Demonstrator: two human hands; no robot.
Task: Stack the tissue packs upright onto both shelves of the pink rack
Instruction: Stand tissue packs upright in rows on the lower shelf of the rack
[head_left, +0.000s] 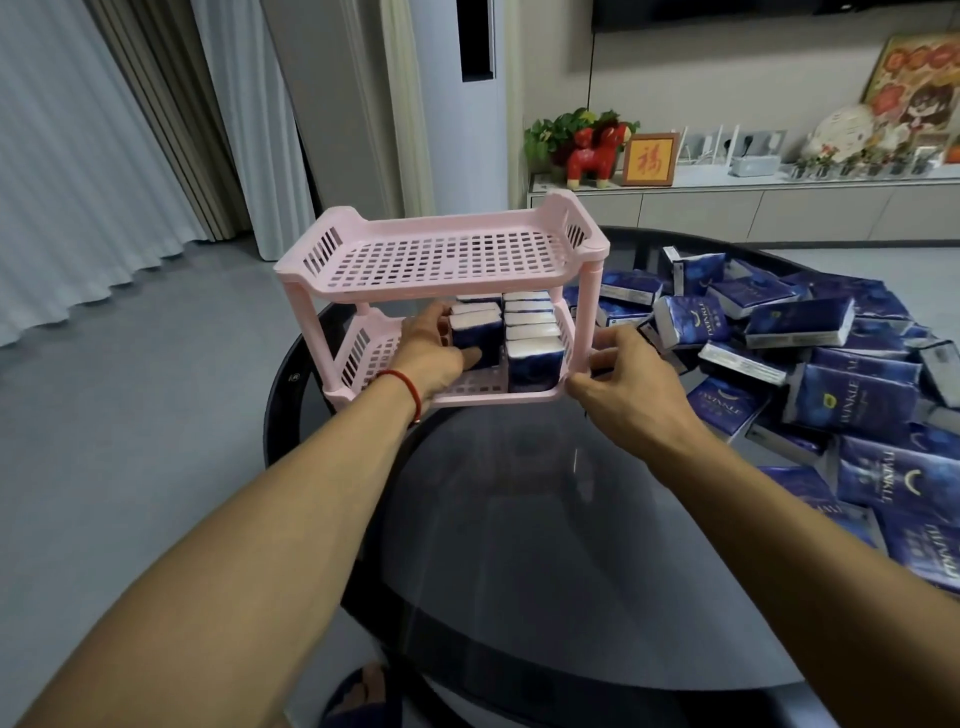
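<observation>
The pink rack (441, 291) stands on the round dark glass table (545, 545). Its top shelf holds nothing; the lower shelf carries two rows of upright tissue packs (530, 338), white tops up. The left hand (434, 348) reaches into the lower shelf — thumb and fingers pinching the front pack of the left row (475, 340). The right hand (623, 374) grips the rack's front right corner, fingers curled around the post. Loose blue tissue packs (805, 338) lie heaped on the table just right of the rack.
</observation>
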